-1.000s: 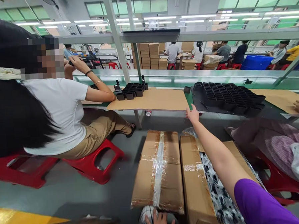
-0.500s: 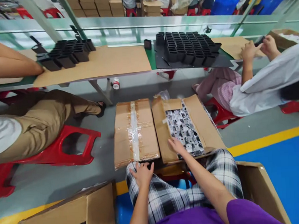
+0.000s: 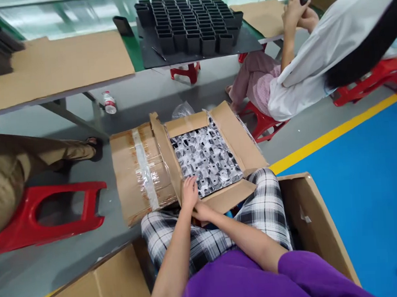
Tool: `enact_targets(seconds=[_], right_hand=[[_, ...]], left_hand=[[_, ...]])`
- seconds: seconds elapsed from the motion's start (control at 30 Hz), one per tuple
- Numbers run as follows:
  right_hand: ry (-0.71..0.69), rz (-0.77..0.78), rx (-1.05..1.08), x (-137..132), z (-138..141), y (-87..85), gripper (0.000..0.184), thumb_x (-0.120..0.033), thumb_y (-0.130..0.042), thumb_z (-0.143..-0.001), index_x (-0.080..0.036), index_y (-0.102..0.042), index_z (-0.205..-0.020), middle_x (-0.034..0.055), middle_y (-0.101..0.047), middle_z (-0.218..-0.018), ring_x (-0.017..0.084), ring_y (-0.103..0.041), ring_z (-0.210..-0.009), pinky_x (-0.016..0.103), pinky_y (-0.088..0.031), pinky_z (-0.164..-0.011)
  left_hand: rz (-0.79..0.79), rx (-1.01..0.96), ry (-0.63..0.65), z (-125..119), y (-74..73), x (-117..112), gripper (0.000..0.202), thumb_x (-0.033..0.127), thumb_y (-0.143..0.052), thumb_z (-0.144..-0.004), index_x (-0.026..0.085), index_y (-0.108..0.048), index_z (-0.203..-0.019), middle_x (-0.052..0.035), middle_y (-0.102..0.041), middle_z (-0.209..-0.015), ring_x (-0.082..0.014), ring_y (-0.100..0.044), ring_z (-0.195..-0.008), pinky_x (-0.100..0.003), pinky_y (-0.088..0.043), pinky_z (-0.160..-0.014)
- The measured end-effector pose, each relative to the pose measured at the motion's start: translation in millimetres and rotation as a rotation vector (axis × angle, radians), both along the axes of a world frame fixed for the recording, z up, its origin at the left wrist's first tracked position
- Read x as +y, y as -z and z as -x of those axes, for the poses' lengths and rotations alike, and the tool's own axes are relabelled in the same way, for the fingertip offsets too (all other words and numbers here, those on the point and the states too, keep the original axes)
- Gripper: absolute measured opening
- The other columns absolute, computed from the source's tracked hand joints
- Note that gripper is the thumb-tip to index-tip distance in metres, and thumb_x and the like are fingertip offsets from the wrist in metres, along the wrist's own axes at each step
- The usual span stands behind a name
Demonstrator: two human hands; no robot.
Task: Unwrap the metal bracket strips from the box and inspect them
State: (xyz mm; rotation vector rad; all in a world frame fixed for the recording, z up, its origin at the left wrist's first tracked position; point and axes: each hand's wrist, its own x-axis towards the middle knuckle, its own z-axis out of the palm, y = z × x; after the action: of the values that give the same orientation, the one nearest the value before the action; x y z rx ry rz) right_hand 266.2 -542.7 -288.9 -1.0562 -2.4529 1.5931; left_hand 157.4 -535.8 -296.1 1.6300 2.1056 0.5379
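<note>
Together, the left hand (image 3: 189, 194) and right hand (image 3: 203, 211) are at the near-left corner of the open box (image 3: 232, 131); left fingers extended, right grip I cannot tell.

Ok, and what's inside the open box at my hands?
The open box holds packed dark pieces in seemingly clear wrapping. Anything below them is covered, and your left hand hides a bit more.

Both forearms (image 3: 173, 256) converge forward, the left hand (image 3: 190, 194) with fingers (image 3: 191, 182) extended, the right hand (image 3: 203, 211) beside the left wrist (image 3: 185, 207), fingers mostly hidden.
</note>
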Motion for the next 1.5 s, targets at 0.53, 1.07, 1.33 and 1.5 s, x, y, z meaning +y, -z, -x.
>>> enact_targets(seconds=[0.53, 1.07, 1.33, 1.5], right_hand=[[0.199, 0.020, -0.793, 182.3, -188.4, 30.2, 0.022, -0.015, -0.073, -0.078, -0.018, -0.072, -0.100, 0.0156, -0.069, -0.114, 0.028, -0.068, -0.104, 0.037, -0.052, -0.089], [0.036, -0.151, -0.600, 168.3, -195.7, 12.4, 0.027, -0.018, -0.067, -0.085, -0.019, -0.068, -0.112, 0.0109, -0.062, -0.120, 0.024, -0.060, -0.113, 0.030, -0.047, -0.094], [-0.206, -0.100, -0.482, 160.4, -128.3, -4.8, 0.048, -0.025, -0.067, -0.085, -0.020, -0.061, -0.132, 0.0123, -0.065, -0.126, 0.029, -0.063, -0.114, 0.033, -0.047, -0.095], [-0.257, 0.061, -0.474, 85.3, -62.6, 2.1, 0.042, -0.028, -0.062, -0.087, -0.017, -0.064, -0.127, 0.0145, -0.075, -0.098, 0.029, -0.071, -0.091, 0.038, -0.052, -0.084]], left_hand=[[0.277, 0.144, -0.019, 3.6, 44.2, 1.8, 0.020, 0.037, -0.060, -0.083, 0.024, -0.072, -0.075, -0.0104, -0.066, -0.098, -0.0301, -0.056, -0.108, -0.053, -0.017, -0.121], [0.333, -0.265, -0.224, 11.9, 17.4, 2.7, 0.023, 0.042, -0.057, -0.077, 0.021, -0.065, -0.078, -0.0054, -0.075, -0.085, -0.0215, -0.069, -0.079, -0.032, -0.053, -0.080], [0.295, -0.333, -0.347, 14.5, 26.4, -3.2, 0.021, 0.041, -0.054, -0.082, 0.021, -0.061, -0.082, -0.0059, -0.074, -0.085, -0.0222, -0.068, -0.084, -0.034, -0.051, -0.085], [0.274, -0.398, -0.398, 16.8, 29.6, -5.8, 0.021, 0.040, -0.053, -0.083, 0.020, -0.060, -0.086, -0.0049, -0.072, -0.080, -0.0187, -0.068, -0.075, -0.030, -0.053, -0.077]])
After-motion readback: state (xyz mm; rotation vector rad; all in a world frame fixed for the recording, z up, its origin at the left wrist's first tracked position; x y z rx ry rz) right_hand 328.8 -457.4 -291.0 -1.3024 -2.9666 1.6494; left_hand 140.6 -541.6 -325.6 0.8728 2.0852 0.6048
